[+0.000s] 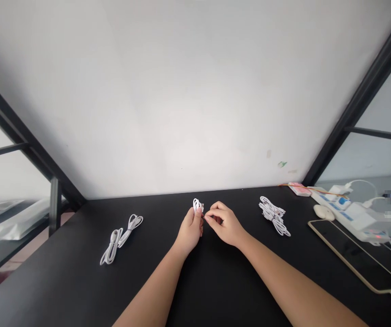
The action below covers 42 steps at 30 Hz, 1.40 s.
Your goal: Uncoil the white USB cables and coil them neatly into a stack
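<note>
A coiled white charging cable (pixel 196 205) stands up out of my left hand (pixel 190 230), whose thumb and fingers are closed around its lower part. One light-coloured plug end shows beside the loops. Close by on the right, my right hand (pixel 227 223) pinches thumb and forefinger together by the bundle. Something thin and dark seems to be at those fingertips, too small to make out. Two tied white cable bundles, a nearer one (pixel 111 247) and a farther one (pixel 130 229), lie end to end on the black table (pixel 79 290) to the left.
More white cables (pixel 273 215) lie in a pile right of my hands. At the far right are a phone (pixel 355 256), a white rounded case (pixel 324 212), a power strip (pixel 345 213) with plugged-in chargers, and a pink-and-white box (pixel 299 189). A white wall (pixel 188 113) rises behind the table.
</note>
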Tool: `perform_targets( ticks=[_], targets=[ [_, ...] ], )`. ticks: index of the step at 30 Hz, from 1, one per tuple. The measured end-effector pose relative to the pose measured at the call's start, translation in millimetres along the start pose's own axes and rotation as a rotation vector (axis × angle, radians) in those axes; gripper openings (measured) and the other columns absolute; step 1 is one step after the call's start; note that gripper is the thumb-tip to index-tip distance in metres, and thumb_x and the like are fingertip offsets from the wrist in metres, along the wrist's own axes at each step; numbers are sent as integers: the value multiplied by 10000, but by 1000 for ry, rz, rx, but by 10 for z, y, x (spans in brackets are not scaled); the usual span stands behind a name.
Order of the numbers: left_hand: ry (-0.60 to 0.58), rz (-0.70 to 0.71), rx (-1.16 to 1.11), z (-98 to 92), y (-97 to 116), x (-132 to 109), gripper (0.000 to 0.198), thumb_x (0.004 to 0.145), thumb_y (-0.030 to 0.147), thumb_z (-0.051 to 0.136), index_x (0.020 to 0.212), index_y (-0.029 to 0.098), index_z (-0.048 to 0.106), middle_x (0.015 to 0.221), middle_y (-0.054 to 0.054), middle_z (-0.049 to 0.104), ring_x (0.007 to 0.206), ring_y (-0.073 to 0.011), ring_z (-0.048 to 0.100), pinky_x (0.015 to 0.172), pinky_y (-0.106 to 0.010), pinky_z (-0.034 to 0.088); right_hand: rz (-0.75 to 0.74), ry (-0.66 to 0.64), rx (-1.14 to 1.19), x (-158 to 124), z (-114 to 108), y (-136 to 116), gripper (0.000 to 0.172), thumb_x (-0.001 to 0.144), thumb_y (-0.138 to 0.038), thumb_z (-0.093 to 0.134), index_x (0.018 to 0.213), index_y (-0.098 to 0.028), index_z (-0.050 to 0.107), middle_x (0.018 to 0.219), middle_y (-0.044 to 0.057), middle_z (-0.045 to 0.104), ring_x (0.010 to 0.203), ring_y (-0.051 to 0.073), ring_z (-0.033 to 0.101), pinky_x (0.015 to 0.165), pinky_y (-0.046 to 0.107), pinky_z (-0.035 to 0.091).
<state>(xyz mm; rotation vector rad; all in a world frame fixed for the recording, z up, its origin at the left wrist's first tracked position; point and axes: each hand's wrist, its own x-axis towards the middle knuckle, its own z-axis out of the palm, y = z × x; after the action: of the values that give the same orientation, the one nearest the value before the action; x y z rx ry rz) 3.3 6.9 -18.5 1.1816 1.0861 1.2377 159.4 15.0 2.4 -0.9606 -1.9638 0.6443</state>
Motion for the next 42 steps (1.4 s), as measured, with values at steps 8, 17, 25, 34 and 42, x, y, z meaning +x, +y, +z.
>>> perform_targets(
  ticks=[8,17,25,34,42],
  targets=[
    [3,37,112,-15,-32,-31,511,918,696,429,953,193,510,612,64,420,488,-86,405,478,-231,386,144,-122,136,12,0,34,298,943,-423,593,797,-210,742,733,28,668,654,151,587,627,292,449],
    [-5,83,218,-16,-25,-67,480,943,659,422,947,193,538,634,37,472,543,-102,439,517,-229,374,299,-110,419,41,21,129,215,748,-353,800,769,-175,681,705,4,662,625,128,567,612,273,450],
    [-66,56,110,2,-44,-35,482,938,673,411,889,197,472,590,69,426,473,-91,407,476,-236,371,163,17,251,13,23,47,65,789,-237,692,793,-200,639,741,1,661,669,139,596,664,292,496],
    [-81,86,41,9,-18,-37,482,943,645,429,1047,180,501,614,71,439,481,-93,422,502,-241,411,350,-113,400,39,64,205,238,805,-381,718,921,-175,692,845,50,727,714,164,662,675,318,541],
    [-86,99,80,-6,-61,-33,433,950,617,442,999,189,492,629,63,456,495,-89,437,515,-237,413,266,-89,390,31,59,196,146,830,-326,691,838,-184,656,830,30,705,754,158,649,725,306,512]
  ],
)
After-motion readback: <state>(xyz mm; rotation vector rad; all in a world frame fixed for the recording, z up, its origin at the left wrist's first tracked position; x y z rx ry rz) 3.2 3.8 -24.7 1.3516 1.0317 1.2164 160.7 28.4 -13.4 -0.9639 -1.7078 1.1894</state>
